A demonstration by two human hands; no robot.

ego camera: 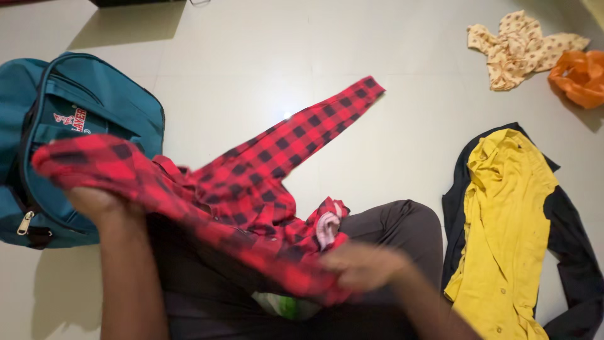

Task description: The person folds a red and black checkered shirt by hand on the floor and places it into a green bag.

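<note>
My left hand (94,201) grips one end of a red checked shirt (251,189); my blurred right hand (362,264) pinches its lower edge over my lap, one sleeve trailing on the floor (251,50). Best keep the cloth taut.

Both forearms are bare to the lower frame edge; no sleeves, watch or rings visible. The left hand (94,203) and right hand (363,264) are uncovered, the right blurred. Legs are clad in dark grey trousers (390,223), plain fabric.
</note>
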